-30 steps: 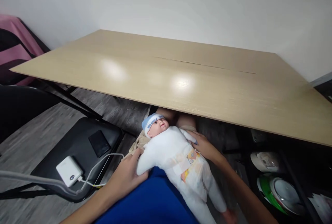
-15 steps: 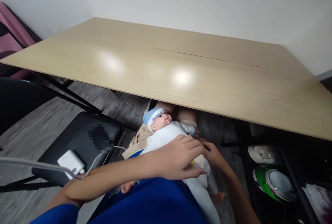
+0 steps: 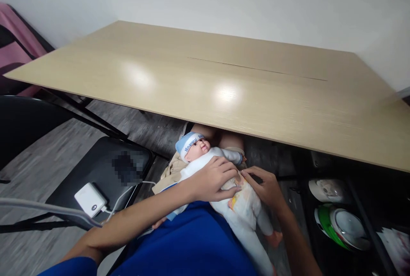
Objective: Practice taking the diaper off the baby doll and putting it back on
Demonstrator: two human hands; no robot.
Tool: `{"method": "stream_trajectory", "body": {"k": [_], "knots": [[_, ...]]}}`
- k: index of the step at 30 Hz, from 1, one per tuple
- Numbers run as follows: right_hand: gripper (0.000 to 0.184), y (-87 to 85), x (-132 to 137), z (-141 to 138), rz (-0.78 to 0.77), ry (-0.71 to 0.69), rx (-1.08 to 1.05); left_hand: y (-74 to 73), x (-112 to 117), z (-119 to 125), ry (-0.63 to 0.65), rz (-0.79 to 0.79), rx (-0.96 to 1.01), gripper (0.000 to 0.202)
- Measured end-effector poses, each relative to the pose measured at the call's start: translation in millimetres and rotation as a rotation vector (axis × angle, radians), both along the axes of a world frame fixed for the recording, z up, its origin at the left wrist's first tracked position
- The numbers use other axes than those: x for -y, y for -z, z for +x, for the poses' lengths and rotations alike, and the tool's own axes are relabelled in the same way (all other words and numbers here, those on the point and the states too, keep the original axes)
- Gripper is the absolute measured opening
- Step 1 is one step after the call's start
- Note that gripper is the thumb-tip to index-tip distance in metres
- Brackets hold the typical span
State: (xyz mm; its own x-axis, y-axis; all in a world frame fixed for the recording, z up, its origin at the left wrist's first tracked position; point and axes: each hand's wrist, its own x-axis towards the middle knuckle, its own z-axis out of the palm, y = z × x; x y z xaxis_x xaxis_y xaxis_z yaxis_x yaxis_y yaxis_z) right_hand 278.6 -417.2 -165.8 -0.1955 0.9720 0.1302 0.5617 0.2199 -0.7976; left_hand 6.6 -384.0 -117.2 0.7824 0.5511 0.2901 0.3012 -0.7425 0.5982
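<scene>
A baby doll [image 3: 238,207] in a white suit, a printed diaper and a blue cap lies on my lap, head toward the table edge. My left hand [image 3: 213,180] rests across the doll's belly, fingers curled onto the diaper's upper edge. My right hand [image 3: 265,186] is at the doll's right side, fingers bent and pinching at the diaper's side. The doll's legs trail down toward the lower right. My blue shirt [image 3: 188,246] covers part of the doll's arm.
A light wooden table [image 3: 224,92] spans the view above my lap. A black chair [image 3: 96,173] at left holds a white power bank [image 3: 90,199] with a cable. Bowls and dishes [image 3: 342,227] sit in a dark rack at lower right.
My left hand came off the doll's arm and moved across onto its belly. My right hand slid down from the doll's shoulder to the diaper's side. The view shifted slightly.
</scene>
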Motion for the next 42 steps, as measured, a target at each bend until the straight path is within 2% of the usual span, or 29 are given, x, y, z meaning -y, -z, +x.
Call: {"method": "stream_trajectory", "body": {"k": [6, 9, 11, 15, 18, 19, 21, 24, 26, 28, 30, 32, 34, 37, 40, 42], "knots": [[0.034, 10.9, -17, 10, -0.047, 0.116, 0.087, 3.7, 0, -5, 0.016, 0.073, 0.027, 0.029], [0.035, 7.8, -21, 8, -0.064, 0.117, 0.03, 1.4, -2, -6, 0.037, 0.05, 0.045, 0.027], [0.039, -2.0, -21, 0, -0.066, 0.049, -0.015, -0.5, -2, -7, 0.051, 0.019, 0.056, 0.026], [0.038, -31.7, -17, -25, -0.064, -0.212, -0.039, 1.2, 1, -14, 0.092, -0.085, 0.135, 0.031], [0.032, -53.0, -12, -34, -0.078, -0.238, -0.015, 7.5, 3, -21, 0.13, -0.168, 0.208, 0.044], [0.035, -58.9, -9, -32, -0.104, -0.217, -0.002, 9.4, 3, -24, 0.14, -0.204, 0.214, 0.049], [0.056, -68.1, 2, -17, -0.209, -0.184, 0.006, 11.1, 3, -28, 0.163, -0.283, 0.205, 0.06], [0.083, -73.1, 24, 22, -0.475, -0.156, -0.07, 9.5, 1, -30, 0.205, -0.371, 0.177, 0.08], [0.094, -71.4, 40, 45, -0.647, -0.149, -0.133, 7.5, -1, -28, 0.257, -0.404, 0.165, 0.085], [0.1, -67.4, 52, 56, -0.738, -0.169, -0.154, 6.1, -2, -25, 0.329, -0.427, 0.153, 0.08], [0.094, -61.9, 59, 53, -0.769, -0.196, -0.131, 4.6, -3, -21, 0.395, -0.44, 0.134, 0.074], [0.08, -53.6, 62, 41, -0.761, -0.206, -0.061, 2.1, -3, -15, 0.422, -0.453, 0.111, 0.072], [0.068, -41.1, 64, 28, -0.715, -0.216, 0.031, -1.8, -3, -9, 0.383, -0.473, 0.101, 0.067], [0.06, -18.0, 67, 18, -0.621, -0.22, 0.149, -8.4, -6, 5, 0.212, -0.462, 0.073, 0.053], [0.049, -1.8, 73, 19, -0.587, -0.193, 0.217, -11.6, -15, 29, 0.045, -0.309, -0.069, 0.038], [0.043, 1.9, 78, 19, -0.586, -0.153, 0.244, -10.1, -23, 55, 0.031, -0.191, -0.242, 0.043]]}}
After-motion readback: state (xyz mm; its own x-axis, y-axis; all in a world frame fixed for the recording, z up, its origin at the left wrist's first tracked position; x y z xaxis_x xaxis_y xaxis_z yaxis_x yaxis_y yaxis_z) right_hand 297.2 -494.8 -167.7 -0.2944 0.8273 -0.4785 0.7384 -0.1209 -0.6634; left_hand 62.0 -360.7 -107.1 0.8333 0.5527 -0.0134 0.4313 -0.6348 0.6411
